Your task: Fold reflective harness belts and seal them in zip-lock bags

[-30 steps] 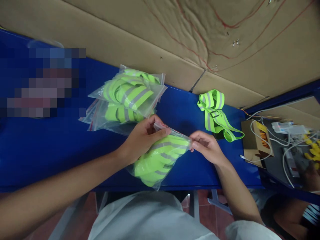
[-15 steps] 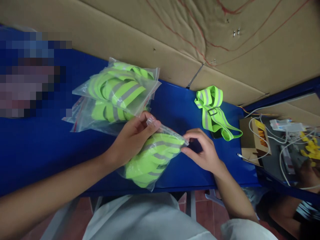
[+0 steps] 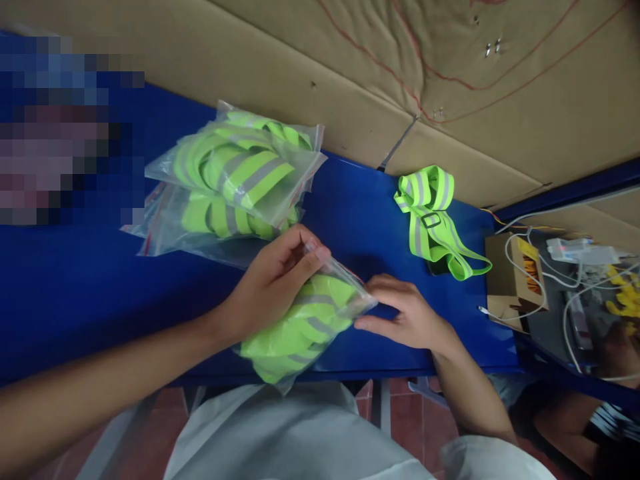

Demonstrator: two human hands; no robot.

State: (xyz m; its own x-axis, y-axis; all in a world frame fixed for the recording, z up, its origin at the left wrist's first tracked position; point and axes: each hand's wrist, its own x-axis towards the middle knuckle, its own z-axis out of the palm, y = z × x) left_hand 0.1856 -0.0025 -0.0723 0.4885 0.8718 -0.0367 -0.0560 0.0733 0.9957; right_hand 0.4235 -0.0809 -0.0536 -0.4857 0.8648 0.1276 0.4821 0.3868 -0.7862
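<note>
A clear zip-lock bag (image 3: 295, 333) with a folded lime-green and grey reflective strap inside lies at the front of the blue table. My left hand (image 3: 280, 273) pinches the bag's top edge near its left corner, thumb on top. At the other end of that edge is my right hand (image 3: 405, 313), its index finger and thumb at the bag's right corner. Behind my left hand, several similar filled bags (image 3: 235, 173) are piled up. To the right lies a loose reflective strap (image 3: 430, 220) with a black buckle.
A brown cardboard wall (image 3: 350, 127) with red wires runs along the back of the blue table (image 3: 75, 300). At right are an open cardboard box (image 3: 510, 273), white cables and yellow parts, with another person's arm (image 3: 565, 420) close by. A blurred patch covers the far left.
The bag has tilted slightly and shifted a little left and toward me at its lower end. My right hand has moved slightly down at the corner. The camera view has shifted a bit.
</note>
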